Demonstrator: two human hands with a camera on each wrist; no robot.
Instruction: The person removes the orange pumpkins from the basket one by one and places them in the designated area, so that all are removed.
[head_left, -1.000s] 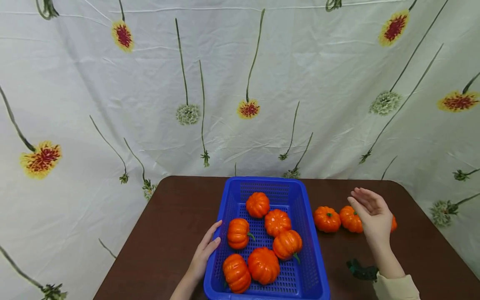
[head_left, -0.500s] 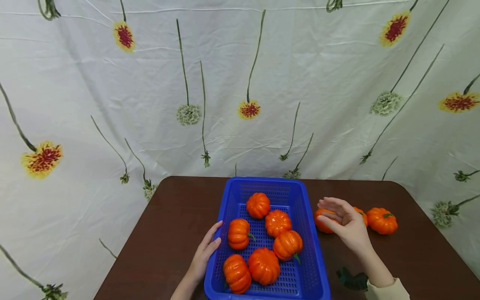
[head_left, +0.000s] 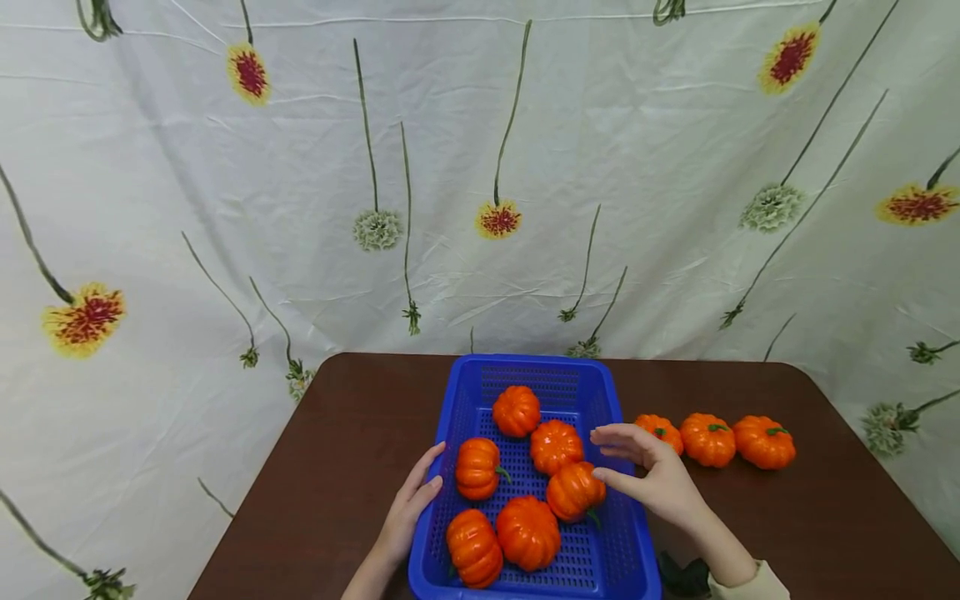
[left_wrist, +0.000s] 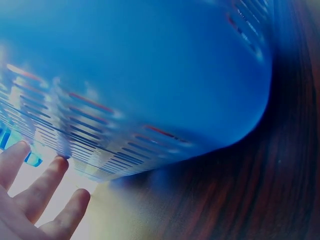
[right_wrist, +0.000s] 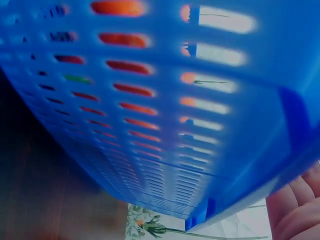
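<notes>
The left hand [head_left: 405, 510] rests straight-fingered against the left side of a blue basket [head_left: 577, 557] holding six pumpkins [head_left: 528, 533] on the desk [head_left: 337, 467]; the right hand [head_left: 654, 477], spread wide, hovers over its right rim, left of three more pumpkins [head_left: 707, 440].

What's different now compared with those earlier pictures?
The right hand has moved left, from over the orange pumpkins on the table to above the right side of the blue basket. Nothing was visibly taken hold of or let go. The left hand stays at the basket's left rim; six pumpkins inside and three outside stay put.
</notes>
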